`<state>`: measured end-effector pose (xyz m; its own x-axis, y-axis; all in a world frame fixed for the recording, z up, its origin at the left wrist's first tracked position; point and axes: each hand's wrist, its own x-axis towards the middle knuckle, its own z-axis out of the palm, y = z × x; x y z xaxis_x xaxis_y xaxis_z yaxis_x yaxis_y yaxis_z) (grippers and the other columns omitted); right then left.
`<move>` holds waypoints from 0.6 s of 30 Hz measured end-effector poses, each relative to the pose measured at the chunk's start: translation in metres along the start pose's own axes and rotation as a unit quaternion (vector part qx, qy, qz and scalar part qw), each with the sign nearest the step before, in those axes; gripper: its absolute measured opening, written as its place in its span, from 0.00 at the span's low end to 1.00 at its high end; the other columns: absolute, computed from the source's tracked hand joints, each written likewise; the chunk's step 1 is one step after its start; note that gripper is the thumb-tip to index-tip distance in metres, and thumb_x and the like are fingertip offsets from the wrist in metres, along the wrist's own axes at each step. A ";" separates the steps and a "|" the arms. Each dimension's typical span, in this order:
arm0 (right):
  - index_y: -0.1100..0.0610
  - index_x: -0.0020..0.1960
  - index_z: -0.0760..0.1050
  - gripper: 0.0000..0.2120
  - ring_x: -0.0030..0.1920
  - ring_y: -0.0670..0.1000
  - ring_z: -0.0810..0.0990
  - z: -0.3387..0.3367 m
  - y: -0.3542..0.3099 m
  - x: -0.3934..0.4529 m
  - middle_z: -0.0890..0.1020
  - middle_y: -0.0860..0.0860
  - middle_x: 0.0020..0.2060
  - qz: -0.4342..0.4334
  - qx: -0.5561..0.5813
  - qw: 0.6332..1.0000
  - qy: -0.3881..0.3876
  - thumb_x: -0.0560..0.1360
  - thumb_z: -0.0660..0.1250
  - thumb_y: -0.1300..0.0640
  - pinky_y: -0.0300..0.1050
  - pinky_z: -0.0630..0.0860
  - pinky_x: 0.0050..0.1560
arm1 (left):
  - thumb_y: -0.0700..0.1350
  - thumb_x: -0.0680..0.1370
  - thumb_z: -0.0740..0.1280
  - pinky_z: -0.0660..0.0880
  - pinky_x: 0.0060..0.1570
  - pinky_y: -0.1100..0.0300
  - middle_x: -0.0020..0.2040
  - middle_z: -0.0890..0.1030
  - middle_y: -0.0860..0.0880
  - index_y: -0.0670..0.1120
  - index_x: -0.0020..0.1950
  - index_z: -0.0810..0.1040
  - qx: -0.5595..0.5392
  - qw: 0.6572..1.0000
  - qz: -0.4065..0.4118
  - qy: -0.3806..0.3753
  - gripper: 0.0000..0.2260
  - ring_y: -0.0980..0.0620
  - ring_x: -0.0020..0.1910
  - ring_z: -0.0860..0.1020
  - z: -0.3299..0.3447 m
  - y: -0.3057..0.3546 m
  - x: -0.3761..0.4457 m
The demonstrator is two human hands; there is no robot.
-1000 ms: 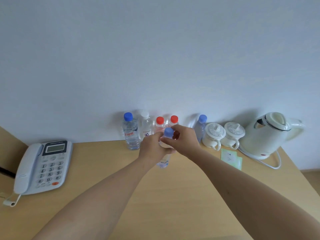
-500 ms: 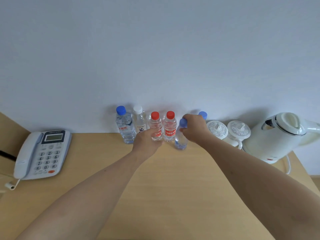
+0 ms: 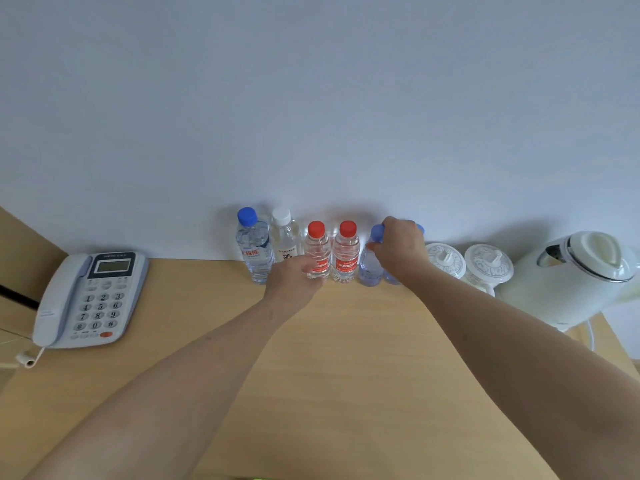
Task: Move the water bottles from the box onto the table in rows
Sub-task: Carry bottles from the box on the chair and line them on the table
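Observation:
Several water bottles stand in a row against the wall on the wooden table point(image 3: 346, 358): a large blue-capped bottle point(image 3: 254, 251), a white-capped bottle point(image 3: 285, 235), two red-capped bottles point(image 3: 317, 249) point(image 3: 346, 254) and a small blue-capped bottle point(image 3: 369, 270). My right hand point(image 3: 401, 251) grips the small blue-capped bottle near its cap as it stands at the row's right end. Another blue-capped bottle point(image 3: 391, 279) is mostly hidden behind that hand. My left hand point(image 3: 294, 282) has its fingers curled round the lower part of the left red-capped bottle. No box is in view.
A grey desk phone point(image 3: 86, 296) lies at the left. Two white lidded cups point(image 3: 446, 259) point(image 3: 488, 268) and a white electric kettle point(image 3: 575, 275) with its cord stand at the right, close to the row. The wall is right behind the bottles.
My right hand carried the small blue-capped bottle back to the right end of the row and set it down. My left hand left that bottle and moved to the left red-capped bottle.

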<state>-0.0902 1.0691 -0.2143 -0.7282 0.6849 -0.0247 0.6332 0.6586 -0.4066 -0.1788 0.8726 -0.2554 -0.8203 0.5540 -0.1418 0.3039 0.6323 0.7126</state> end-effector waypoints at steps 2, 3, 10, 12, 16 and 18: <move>0.56 0.45 0.71 0.10 0.49 0.56 0.74 0.000 0.000 0.000 0.76 0.53 0.42 -0.001 -0.004 1.000 0.002 0.76 0.71 0.53 0.44 0.65 0.44 | 0.46 0.73 0.76 0.70 0.55 0.65 0.55 0.84 0.53 0.49 0.59 0.83 0.001 1.000 0.002 -0.002 0.15 0.54 0.56 0.79 0.000 0.001 0.000; 0.58 0.47 0.73 0.09 0.50 0.56 0.75 0.000 0.000 -0.001 0.78 0.54 0.43 0.000 -0.003 1.000 0.002 0.76 0.71 0.54 0.45 0.66 0.44 | 0.46 0.73 0.76 0.70 0.55 0.64 0.55 0.84 0.53 0.49 0.59 0.83 0.000 1.000 0.002 -0.002 0.15 0.54 0.56 0.79 0.000 0.002 -0.001; 0.60 0.53 0.77 0.08 0.50 0.57 0.76 0.001 -0.001 -0.002 0.80 0.57 0.47 0.008 0.036 0.999 0.014 0.75 0.70 0.59 0.47 0.71 0.44 | 0.47 0.73 0.76 0.72 0.58 0.62 0.56 0.83 0.53 0.50 0.60 0.83 -0.010 1.000 -0.007 -0.011 0.15 0.54 0.57 0.79 -0.003 0.001 -0.003; 0.60 0.52 0.77 0.07 0.47 0.55 0.74 0.003 0.000 -0.001 0.80 0.57 0.46 0.012 0.040 0.999 0.020 0.75 0.70 0.58 0.46 0.69 0.43 | 0.47 0.73 0.77 0.72 0.58 0.62 0.57 0.83 0.52 0.49 0.60 0.83 -0.012 1.000 -0.009 -0.012 0.16 0.53 0.57 0.79 -0.002 0.001 -0.004; 0.59 0.51 0.77 0.07 0.48 0.56 0.74 0.004 0.001 0.000 0.78 0.54 0.42 0.013 0.060 0.998 0.030 0.75 0.71 0.58 0.46 0.68 0.42 | 0.48 0.73 0.77 0.71 0.57 0.63 0.57 0.83 0.52 0.49 0.60 0.83 -0.007 1.000 -0.011 -0.010 0.16 0.53 0.57 0.79 -0.003 0.000 -0.003; 0.60 0.52 0.77 0.09 0.49 0.57 0.75 0.005 0.002 0.001 0.78 0.54 0.42 0.013 0.062 0.997 0.031 0.75 0.72 0.57 0.47 0.70 0.43 | 0.48 0.73 0.76 0.70 0.56 0.64 0.57 0.83 0.52 0.49 0.60 0.83 -0.005 1.000 -0.012 -0.010 0.16 0.54 0.57 0.79 -0.002 0.000 -0.002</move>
<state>-0.0914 1.0693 -0.2194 -0.6919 0.7217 0.0193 0.6109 0.5995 -0.5171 -0.1779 0.8704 -0.2531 -0.8175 0.5496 -0.1724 0.2796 0.6403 0.7154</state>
